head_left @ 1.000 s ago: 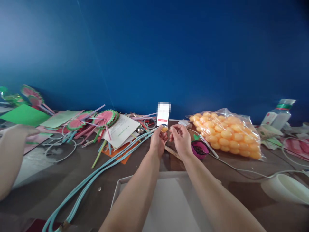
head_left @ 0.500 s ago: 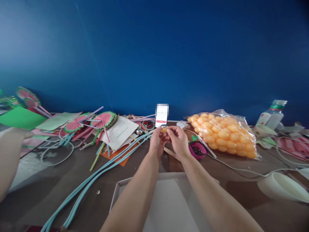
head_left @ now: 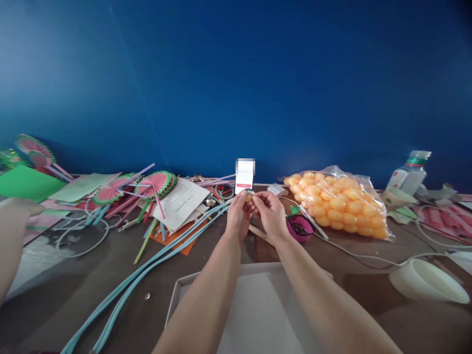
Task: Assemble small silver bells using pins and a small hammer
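Note:
My left hand (head_left: 238, 217) and my right hand (head_left: 271, 215) meet in front of me, fingertips pinching a small round shiny thing (head_left: 249, 195), partly yellow and partly silvery. The fingers cover much of it, so its kind is unclear. Just beyond stands a phone (head_left: 244, 180) with a lit screen. A wooden stick (head_left: 261, 234) lies below the right wrist. To the right sits a purple bowl (head_left: 300, 229) with small dark pieces inside. Under my forearms lies a pale shallow tray (head_left: 271, 300).
A clear bag of orange balls (head_left: 337, 204) lies right, near a bottle (head_left: 408, 174) and a white cup (head_left: 427, 282). Paper fans (head_left: 155, 186), sheets (head_left: 180, 202) and light-blue tubes (head_left: 155, 265) spread left. Another person's hand (head_left: 20, 209) reaches in at the far left.
The view has turned slightly, so most things sit a little further left. My hands keep their pinch on the small shiny thing, which shows slightly differently between the fingertips.

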Tool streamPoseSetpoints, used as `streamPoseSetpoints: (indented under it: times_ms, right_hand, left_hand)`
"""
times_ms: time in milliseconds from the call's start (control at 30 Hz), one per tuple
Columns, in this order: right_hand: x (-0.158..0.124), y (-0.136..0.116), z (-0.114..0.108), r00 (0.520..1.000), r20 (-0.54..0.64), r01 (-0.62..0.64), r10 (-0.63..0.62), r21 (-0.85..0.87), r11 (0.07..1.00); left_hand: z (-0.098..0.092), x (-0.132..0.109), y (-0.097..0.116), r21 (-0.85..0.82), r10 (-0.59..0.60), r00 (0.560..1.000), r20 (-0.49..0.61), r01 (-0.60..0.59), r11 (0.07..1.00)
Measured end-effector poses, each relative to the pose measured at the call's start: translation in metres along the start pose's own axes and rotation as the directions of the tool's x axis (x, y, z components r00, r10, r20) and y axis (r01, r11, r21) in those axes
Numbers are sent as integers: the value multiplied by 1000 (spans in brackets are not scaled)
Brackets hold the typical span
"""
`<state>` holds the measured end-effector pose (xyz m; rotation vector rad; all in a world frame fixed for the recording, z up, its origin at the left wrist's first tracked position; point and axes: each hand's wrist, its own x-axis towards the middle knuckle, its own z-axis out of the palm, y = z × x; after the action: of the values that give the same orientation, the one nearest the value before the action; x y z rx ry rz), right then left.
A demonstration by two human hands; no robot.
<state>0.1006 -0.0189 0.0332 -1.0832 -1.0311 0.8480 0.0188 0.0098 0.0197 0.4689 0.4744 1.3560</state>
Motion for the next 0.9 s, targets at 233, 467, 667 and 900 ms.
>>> streamPoseSetpoints:
  times_ms: [233,467,667,900]
  right_hand:
    - [0,-2,1,999,32,-6,4,49,999]
    - [2,-3,2,992,95,-105,88,197,975]
    - [3,-4,0,981,132,-173,142,273,946]
    - [3,-6,-2,974,133,-214,184,265,940]
  left_hand:
    - [-2,3,1,-97,-91,995,-49,86,991]
    - [-1,2,-1,-58,-61,998,-31,59,997]
    - [1,-1,0,-2,-22,999,33,22,1000]
    - [2,-2,-1,16,28,999,34,-29,999]
